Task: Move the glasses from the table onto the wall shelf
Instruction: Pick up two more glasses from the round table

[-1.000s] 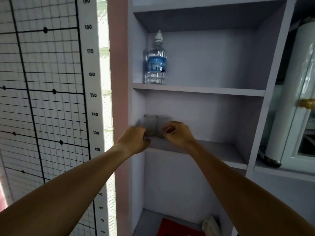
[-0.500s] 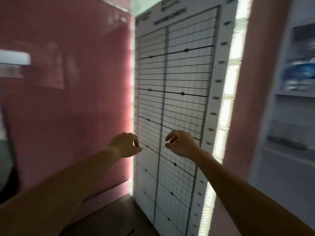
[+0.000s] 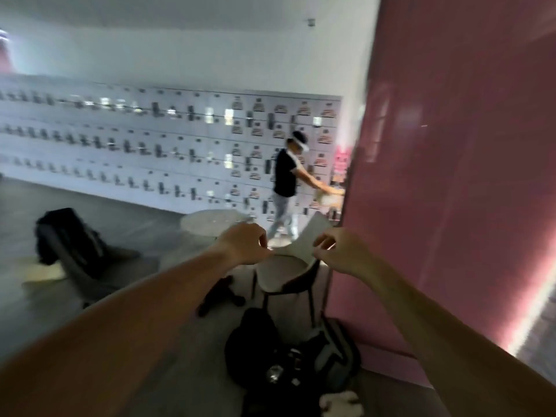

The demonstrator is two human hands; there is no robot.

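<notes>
- Pink wall panel [image 3: 466,176] filled the right side of the head view; frame blurred throughout.
- Left hand [image 3: 243,246] and right hand [image 3: 343,254] were both raised in front at mid-frame, near each other but apart.
- Grip state: each hand's fingers curled loosely with thumb and forefinger close together, nothing held in either.
- Glasses and wall shelf: neither was visible, so their position could not be told.
- Round bench [image 3: 215,221] stood beyond the hands; its top looked bare, though blur limited certainty.
- White-seated chair [image 3: 285,275] stood just below the hands, beside the pink panel.
- Dark bags [image 3: 270,350] lay on the floor [image 3: 144,212] under the chair.
- Another dark bag [image 3: 69,236] sat at left.
- Second person [image 3: 285,182] stood by a wall of lockers [image 3: 150,145].
</notes>
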